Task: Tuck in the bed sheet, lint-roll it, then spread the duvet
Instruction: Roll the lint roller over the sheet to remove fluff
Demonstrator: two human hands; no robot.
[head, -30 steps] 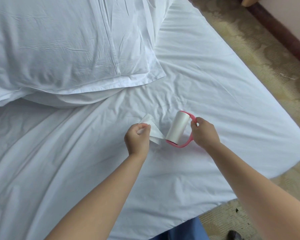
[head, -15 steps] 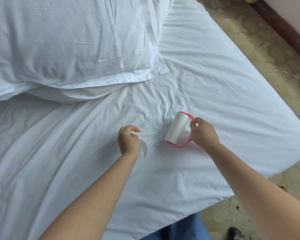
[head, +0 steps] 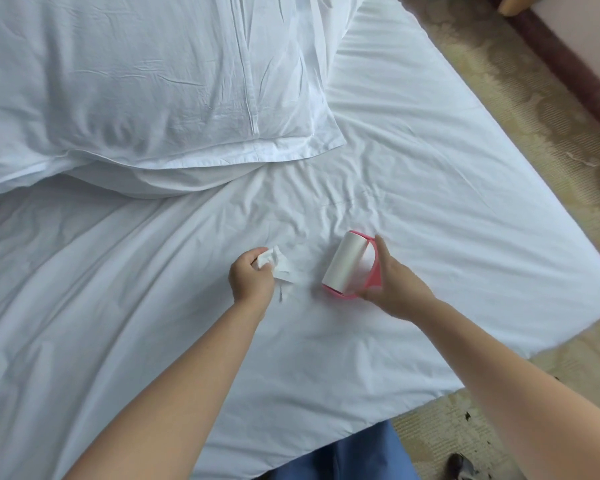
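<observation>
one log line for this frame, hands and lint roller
left hand: grips crumpled white peeled sheet | right hand: holds pink-handled white lint roller | white bed sheet: wrinkled | duvet: not visible

The left hand [head: 250, 282] grips a crumpled white adhesive sheet [head: 274, 263] above the wrinkled white bed sheet [head: 430, 209]. The right hand [head: 394, 289] holds a pink-framed white lint roller [head: 343, 263] near the bed's right corner. Two stacked white pillows [head: 136, 91] lie toward the far left edge.
</observation>
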